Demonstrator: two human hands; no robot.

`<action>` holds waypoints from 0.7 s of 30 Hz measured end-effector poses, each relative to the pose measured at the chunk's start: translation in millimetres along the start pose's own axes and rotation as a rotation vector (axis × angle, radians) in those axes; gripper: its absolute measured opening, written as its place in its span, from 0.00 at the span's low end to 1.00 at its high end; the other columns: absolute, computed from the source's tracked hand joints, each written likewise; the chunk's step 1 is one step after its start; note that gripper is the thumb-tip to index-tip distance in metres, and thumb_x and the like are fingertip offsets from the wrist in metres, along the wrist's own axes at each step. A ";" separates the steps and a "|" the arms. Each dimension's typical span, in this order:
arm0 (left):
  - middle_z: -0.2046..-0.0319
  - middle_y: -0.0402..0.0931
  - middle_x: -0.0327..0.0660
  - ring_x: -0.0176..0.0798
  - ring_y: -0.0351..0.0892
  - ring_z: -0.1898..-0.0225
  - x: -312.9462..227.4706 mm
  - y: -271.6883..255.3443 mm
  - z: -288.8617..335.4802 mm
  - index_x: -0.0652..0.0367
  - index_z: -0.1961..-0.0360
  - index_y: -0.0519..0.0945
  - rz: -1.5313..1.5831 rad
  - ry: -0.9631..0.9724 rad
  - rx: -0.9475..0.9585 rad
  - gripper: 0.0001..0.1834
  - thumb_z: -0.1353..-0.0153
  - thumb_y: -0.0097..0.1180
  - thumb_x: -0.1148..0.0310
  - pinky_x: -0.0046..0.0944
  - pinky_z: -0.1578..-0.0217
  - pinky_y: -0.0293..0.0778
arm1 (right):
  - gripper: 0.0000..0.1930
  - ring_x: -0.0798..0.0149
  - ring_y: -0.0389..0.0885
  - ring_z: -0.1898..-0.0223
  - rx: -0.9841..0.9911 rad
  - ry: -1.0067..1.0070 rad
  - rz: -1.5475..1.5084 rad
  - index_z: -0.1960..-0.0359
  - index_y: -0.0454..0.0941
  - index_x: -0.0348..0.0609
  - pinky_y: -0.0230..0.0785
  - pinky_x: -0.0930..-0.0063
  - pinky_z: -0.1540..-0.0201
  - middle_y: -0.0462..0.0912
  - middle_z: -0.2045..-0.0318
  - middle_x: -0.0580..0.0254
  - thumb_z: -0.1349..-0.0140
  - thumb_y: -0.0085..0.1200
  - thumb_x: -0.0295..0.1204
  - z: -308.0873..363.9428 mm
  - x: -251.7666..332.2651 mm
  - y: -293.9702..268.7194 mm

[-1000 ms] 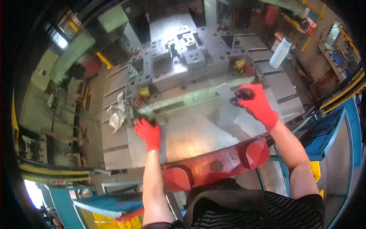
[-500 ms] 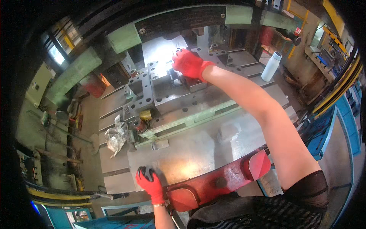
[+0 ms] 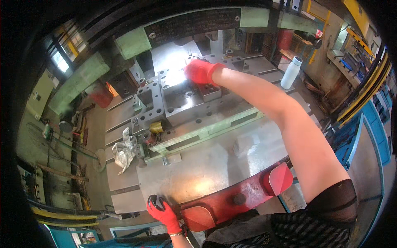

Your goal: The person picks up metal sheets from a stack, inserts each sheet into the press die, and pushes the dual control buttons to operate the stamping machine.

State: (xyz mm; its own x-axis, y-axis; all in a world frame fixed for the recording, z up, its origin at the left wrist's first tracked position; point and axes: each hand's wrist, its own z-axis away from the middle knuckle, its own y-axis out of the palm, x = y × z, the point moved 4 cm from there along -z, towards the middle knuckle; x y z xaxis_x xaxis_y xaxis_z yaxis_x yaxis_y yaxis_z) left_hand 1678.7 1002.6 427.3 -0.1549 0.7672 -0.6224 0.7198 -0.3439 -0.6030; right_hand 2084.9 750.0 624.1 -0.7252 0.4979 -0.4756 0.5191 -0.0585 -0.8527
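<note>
My right hand point(image 3: 202, 71), in a red glove, reaches far forward over the steel die point(image 3: 182, 102) on the press bed. Its fingers point into the die and are hidden behind the back of the hand, so what they touch cannot be seen. Close to the near left edge of the bright metal plate point(image 3: 206, 163), my left hand point(image 3: 164, 215) wears a red glove with dark fingertips. Its fingers are bent and a little apart, with nothing visible between them. Beyond the die lies a brightly lit, pale sheet point(image 3: 175, 53).
A red control bar point(image 3: 252, 191) with two flared guards runs along the near edge. A white bottle point(image 3: 291, 73) stands at the right of the bed. Crumpled cloth point(image 3: 124, 152) lies at the left, near a brass-coloured cylinder point(image 3: 157, 127). The green press frame point(image 3: 132, 42) spans the back.
My right hand has shifted slightly left and its fingers have dropped out of sight. My left hand has moved slightly down, its fingers closer together. The view has shifted a little.
</note>
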 end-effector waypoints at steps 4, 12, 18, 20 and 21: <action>0.58 0.73 0.50 0.52 0.70 0.54 -10.1 -0.4 -0.7 0.65 0.58 0.74 -0.001 -0.024 0.034 0.15 0.49 0.56 0.76 0.46 0.50 0.63 | 0.08 0.54 0.81 0.70 -0.018 0.037 -0.068 0.74 0.79 0.40 0.72 0.66 0.67 0.81 0.70 0.49 0.49 0.46 0.26 6.6 -0.3 -15.3; 0.57 0.72 0.52 0.53 0.69 0.53 32.3 -16.7 52.5 0.68 0.56 0.73 0.045 -0.133 -0.038 0.17 0.48 0.56 0.75 0.46 0.49 0.63 | 0.19 0.51 0.69 0.51 -0.345 0.398 -0.455 0.55 0.74 0.45 0.61 0.61 0.48 0.73 0.60 0.54 0.50 0.57 0.33 183.1 46.1 -58.6; 0.48 0.69 0.49 0.43 0.69 0.47 85.2 -6.8 157.2 0.67 0.47 0.67 0.678 -0.806 -0.169 0.21 0.40 0.51 0.70 0.42 0.46 0.64 | 0.19 0.47 0.65 0.43 -0.313 1.352 -0.755 0.51 0.74 0.43 0.55 0.59 0.41 0.74 0.51 0.50 0.46 0.56 0.31 489.3 154.0 29.0; 0.47 0.69 0.49 0.42 0.70 0.48 121.2 12.5 188.9 0.66 0.46 0.67 0.931 -0.922 0.009 0.22 0.40 0.51 0.68 0.40 0.47 0.65 | 0.14 0.46 0.73 0.53 -0.359 1.440 -0.789 0.59 0.76 0.38 0.65 0.57 0.51 0.78 0.58 0.49 0.47 0.56 0.29 560.6 201.9 59.1; 0.47 0.69 0.48 0.41 0.70 0.49 154.4 25.6 210.9 0.64 0.45 0.67 1.175 -1.012 0.203 0.22 0.39 0.50 0.66 0.39 0.48 0.66 | 0.13 0.50 0.76 0.60 -0.375 1.508 -0.978 0.61 0.76 0.34 0.67 0.60 0.57 0.79 0.63 0.48 0.49 0.56 0.27 560.6 225.8 53.0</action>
State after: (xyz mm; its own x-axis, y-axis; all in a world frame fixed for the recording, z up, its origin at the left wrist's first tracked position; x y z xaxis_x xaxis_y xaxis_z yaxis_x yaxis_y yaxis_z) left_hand 1530.6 998.1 210.6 -0.0261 -0.6140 -0.7889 0.6725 -0.5947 0.4406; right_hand 1695.0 374.2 350.4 0.0715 0.5051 0.8601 0.4257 0.7644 -0.4843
